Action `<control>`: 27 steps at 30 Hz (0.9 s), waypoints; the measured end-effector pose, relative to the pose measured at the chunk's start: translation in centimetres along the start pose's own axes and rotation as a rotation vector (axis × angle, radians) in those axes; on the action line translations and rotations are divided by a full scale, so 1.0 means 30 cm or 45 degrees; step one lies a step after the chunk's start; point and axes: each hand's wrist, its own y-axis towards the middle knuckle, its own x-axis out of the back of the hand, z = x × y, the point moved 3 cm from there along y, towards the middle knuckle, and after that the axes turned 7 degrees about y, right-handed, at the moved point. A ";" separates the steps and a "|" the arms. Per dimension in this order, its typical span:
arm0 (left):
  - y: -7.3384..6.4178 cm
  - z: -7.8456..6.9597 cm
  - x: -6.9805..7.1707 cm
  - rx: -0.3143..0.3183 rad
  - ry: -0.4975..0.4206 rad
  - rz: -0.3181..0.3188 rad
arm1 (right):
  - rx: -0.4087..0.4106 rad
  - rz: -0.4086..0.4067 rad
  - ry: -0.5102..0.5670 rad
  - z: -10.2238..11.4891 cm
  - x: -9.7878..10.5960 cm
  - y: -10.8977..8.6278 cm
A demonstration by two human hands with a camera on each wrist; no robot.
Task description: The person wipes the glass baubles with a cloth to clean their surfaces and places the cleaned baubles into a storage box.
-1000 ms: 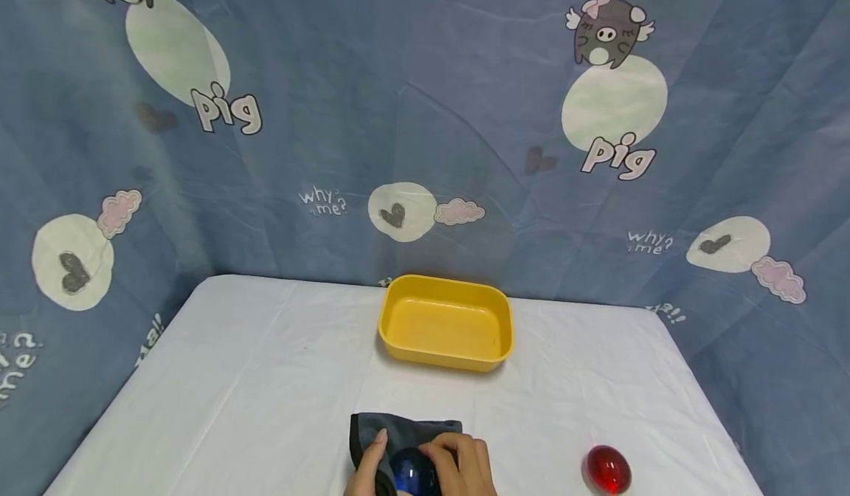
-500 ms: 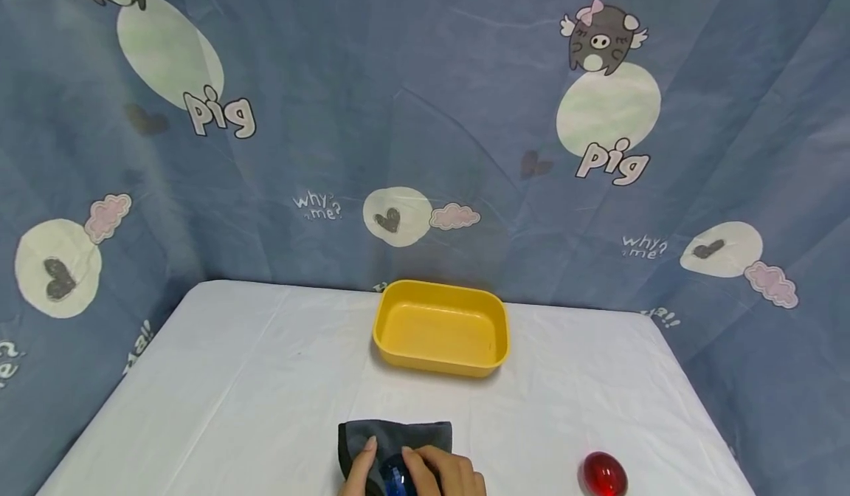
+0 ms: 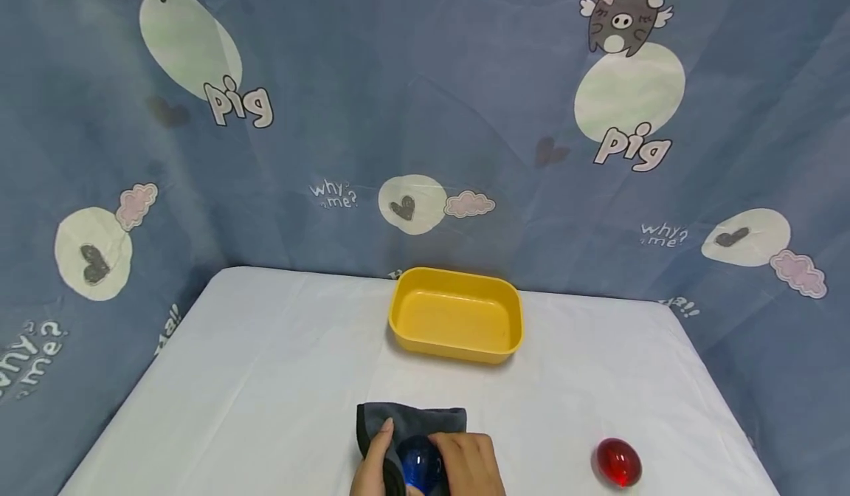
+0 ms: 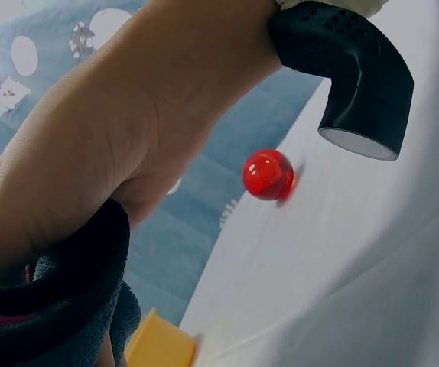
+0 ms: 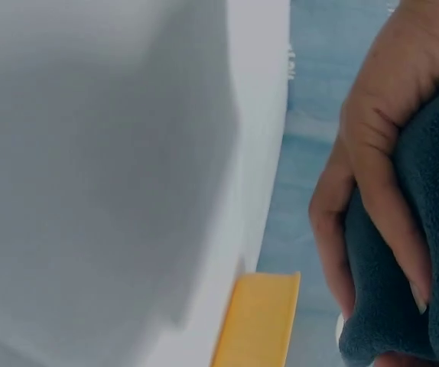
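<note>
Grey cloth (image 3: pixel 428 417) is wrapping partly around a blue ball (image 3: pixel 420 459) at the near edge, the left hand (image 3: pixel 370 472) gripping the cloth and the right hand (image 3: pixel 471 466) holding the ball. Rightward, a red ball (image 3: pixel 619 463) is resting on a white table (image 3: pixel 265 385); farther, a yellow tub (image 3: pixel 455 350) is standing near a blue curtain (image 3: pixel 292 156).

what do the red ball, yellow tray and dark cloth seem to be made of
Red ball: glossy, see-through plastic or glass, with bright highlights and a reddish shadow. Yellow tray: probably smooth moulded plastic, given its soft sheen and rounded corners. Dark cloth: matte fabric, perhaps microfibre, from its fuzzy nap.
</note>
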 end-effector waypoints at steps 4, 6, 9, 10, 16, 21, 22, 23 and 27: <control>-0.061 -0.078 -0.115 0.016 -0.110 0.109 | -0.126 0.017 -0.014 -0.005 0.014 0.009; -0.073 -0.100 -0.137 -0.068 -0.069 0.071 | -0.205 0.024 0.001 -0.001 0.017 0.009; -0.074 -0.105 -0.139 -0.119 -0.021 0.035 | -0.262 0.045 0.000 0.005 0.014 0.006; -0.075 -0.104 -0.135 -0.117 -0.014 0.021 | -0.235 0.056 -0.006 0.005 0.011 0.004; -0.095 -0.117 -0.118 -0.112 -0.026 0.000 | -0.043 0.140 -0.085 0.029 0.012 0.006; -0.078 -0.107 -0.109 -0.130 -0.025 0.122 | 0.083 0.053 -0.070 0.054 0.027 0.026; -0.074 -0.101 -0.106 -0.128 -0.023 0.132 | 0.106 0.031 -0.063 0.054 0.028 0.027; -0.073 -0.098 -0.105 -0.127 -0.025 0.145 | 0.121 0.012 -0.061 0.052 0.029 0.030; -0.073 -0.097 -0.109 -0.138 0.005 0.149 | 0.114 -0.056 -0.035 0.041 0.036 0.030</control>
